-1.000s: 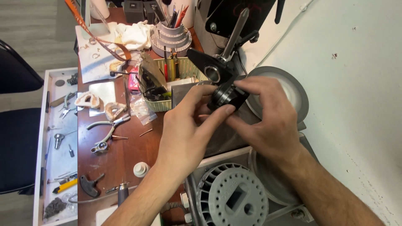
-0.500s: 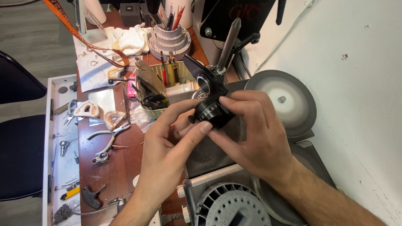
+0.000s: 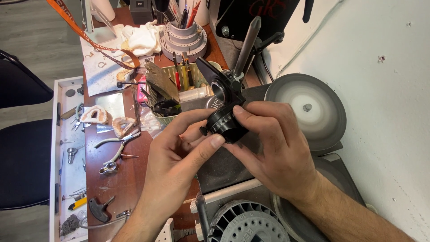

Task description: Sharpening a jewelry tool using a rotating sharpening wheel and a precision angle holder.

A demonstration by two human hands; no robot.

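At the far left a black chair (image 3: 22, 166) stands beside a white tray (image 3: 62, 179) that runs along the edge of the brown desk (image 3: 134, 179), with small tools lying in it, a yellow-handled one (image 3: 77, 204) among them. On the desk itself lie two pale dental casts (image 3: 109, 120), a pair of pliers (image 3: 114, 150) just below them, and a black T-handled key (image 3: 99, 209) nearer the front. Farther back an orange strap (image 3: 89, 38) crosses a sheet of paper, a crumpled white cloth (image 3: 141, 38) sits beside it, and a grey tiered tool stand (image 3: 184, 40) holds pens and burs. A green mesh basket (image 3: 179, 89) crammed with files and small tools stands right behind the hands.

The left hand (image 3: 179, 157) comes up from below, fingers curled, its thumb pressed against the underside of a black round knurled part (image 3: 226, 124) and its forefinger arching over the top of it. The right hand (image 3: 277, 148) closes on the same part from the other side, forefinger laid across its upper edge and the remaining fingers wrapped behind. The part is held between both hands above a dark machine body (image 3: 224, 172), just below a black clamp fitting (image 3: 221, 87) with a grey metal rod (image 3: 248, 45) rising from it. To the right a grey grinding disc (image 3: 309, 110) lies flat near the white wall (image 3: 385, 89), and a ribbed grey fan cover (image 3: 248, 224) shows at the bottom.
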